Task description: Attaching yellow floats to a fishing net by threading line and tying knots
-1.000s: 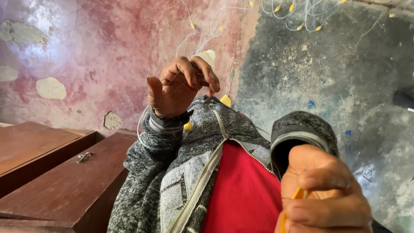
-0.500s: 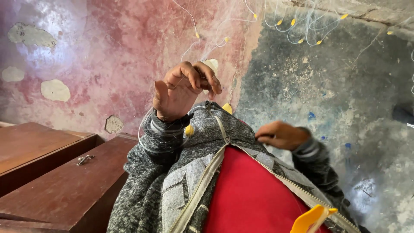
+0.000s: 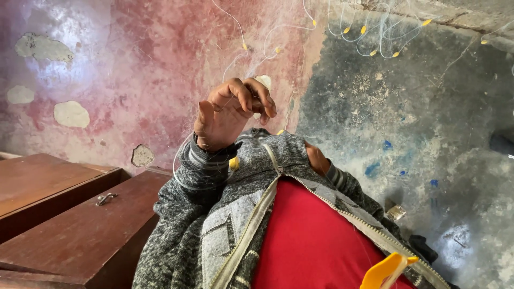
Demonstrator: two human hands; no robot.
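Pinching a fine translucent net line between thumb and curled fingers, your left hand sits raised near the middle of the view, closed narrow on that thread; the line climbs from the hand toward twelve o'clock, where more pale mesh hangs with small yellow beads strung along it; by my judgement you are mid-way through working a section of net, holding one strand taut, and any following move would call for a light, steady pull, since the filament looks thin and prone to tangling; your right hand lies at about three o'clock from the left, mostly hidden behind the jacket, so I cannot tell whether it is open or gripping anything; a yellow plastic netting needle, flat and pointed, pokes in at five o'clock; closer to you, the grey knitted jacket looks coarse and woolly over a smooth red shirt; at eight o'clock stands a dark wooden chest with a metal latch; behind all, the plaster wall is flaking, pink at left, grey at right.
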